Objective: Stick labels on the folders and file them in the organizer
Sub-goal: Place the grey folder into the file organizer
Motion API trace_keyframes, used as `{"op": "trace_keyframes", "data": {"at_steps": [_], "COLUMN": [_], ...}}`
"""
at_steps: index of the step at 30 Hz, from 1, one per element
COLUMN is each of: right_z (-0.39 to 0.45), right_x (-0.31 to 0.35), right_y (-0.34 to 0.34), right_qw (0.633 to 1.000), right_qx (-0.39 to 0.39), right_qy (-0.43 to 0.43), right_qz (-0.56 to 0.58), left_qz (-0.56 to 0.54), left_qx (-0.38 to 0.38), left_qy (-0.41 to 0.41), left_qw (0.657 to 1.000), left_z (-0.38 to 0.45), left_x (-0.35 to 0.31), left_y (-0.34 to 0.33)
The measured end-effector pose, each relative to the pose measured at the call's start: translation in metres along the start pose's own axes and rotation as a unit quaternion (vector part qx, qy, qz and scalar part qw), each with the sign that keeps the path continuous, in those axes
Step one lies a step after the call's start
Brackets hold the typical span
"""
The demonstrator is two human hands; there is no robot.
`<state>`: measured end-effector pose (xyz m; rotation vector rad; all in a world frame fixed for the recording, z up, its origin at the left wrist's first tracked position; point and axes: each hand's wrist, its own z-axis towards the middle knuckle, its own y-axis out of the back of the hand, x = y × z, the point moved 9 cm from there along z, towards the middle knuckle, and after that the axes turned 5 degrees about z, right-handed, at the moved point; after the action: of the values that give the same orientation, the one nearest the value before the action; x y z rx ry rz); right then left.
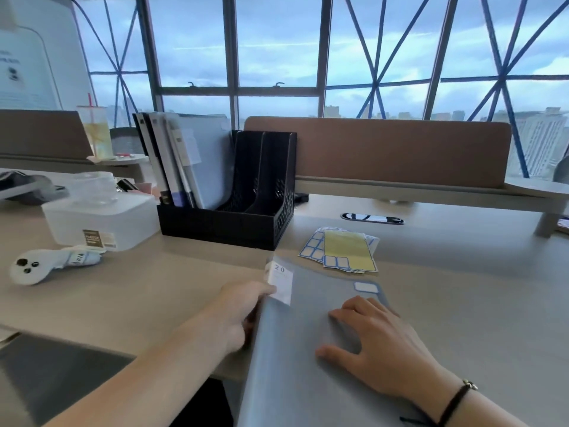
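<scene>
Desk by a tall window, grey folder under your two hands.

Beige desk (154, 282) stands before big windows (277, 57) with blue crossed bars and a city behind. On it you have a black organizer (234, 211) with some folders already upright in its left slot, a white plastic box (101, 220) to its left, and label sheets (341, 251) lying just beyond the grey folder (308, 349). Your left hand (243, 312) grips the folder's left edge, fingers curled under it, so this edge is lifted. Your right hand (378, 337) lies flat on the cover, fingers spread and relaxed, just below a white label (365, 287) near the far corner.
</scene>
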<state>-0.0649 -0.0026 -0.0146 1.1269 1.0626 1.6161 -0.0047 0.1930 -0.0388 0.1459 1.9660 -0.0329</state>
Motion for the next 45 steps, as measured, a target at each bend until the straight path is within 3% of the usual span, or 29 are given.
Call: {"op": "trace_keyframes", "data": {"at_steps": [5, 8, 11, 14, 18, 23, 28, 31, 34, 39, 45], "right_z": [0.006, 0.010, 0.020, 0.036, 0.075, 0.142, 0.214, 0.253, 0.292, 0.353, 0.385], "right_x": [0.013, 0.021, 0.038, 0.050, 0.082, 0.129, 0.174, 0.201, 0.225, 0.232, 0.208], "right_y": [0.002, -0.005, 0.004, 0.004, 0.030, 0.068, 0.081, 0.083, 0.083, 0.064, 0.036], "right_qw": [1.000, 0.999, 0.998, 0.997, 0.995, 0.988, 0.975, 0.966, 0.959, 0.953, 0.960], "right_qx": [-0.010, 0.028, -0.007, 0.065, 0.072, 0.011, 0.002, 0.021, -0.019, -0.089, -0.135], "right_qy": [0.011, 0.028, 0.053, 0.033, 0.045, 0.097, 0.144, 0.162, 0.173, 0.176, 0.133], "right_qz": [-0.018, -0.034, -0.037, -0.034, 0.056, 0.122, 0.169, 0.201, 0.223, 0.230, 0.208], "left_qz": [0.055, 0.081, 0.101, 0.098, 0.021, -0.102, -0.178, -0.160, -0.117, -0.077, -0.080], "left_qx": [0.041, 0.067, 0.092, 0.090, 0.062, 0.028, -0.089, -0.175, -0.243, -0.230, -0.171], "left_qy": [-0.050, -0.060, -0.053, -0.066, -0.110, -0.204, -0.346, -0.421, -0.479, -0.524, -0.518], "left_qw": [0.996, 0.993, 0.989, 0.989, 0.992, 0.973, 0.917, 0.875, 0.836, 0.816, 0.834], "left_z": [-0.023, -0.036, -0.043, -0.036, -0.020, -0.012, -0.007, -0.007, -0.002, 0.031, 0.091], "left_x": [-0.001, -0.004, -0.011, -0.034, -0.086, -0.163, -0.231, -0.261, -0.282, -0.305, -0.308], "left_y": [-0.011, -0.003, 0.011, 0.031, 0.065, 0.114, 0.162, 0.179, 0.190, 0.197, 0.207]}}
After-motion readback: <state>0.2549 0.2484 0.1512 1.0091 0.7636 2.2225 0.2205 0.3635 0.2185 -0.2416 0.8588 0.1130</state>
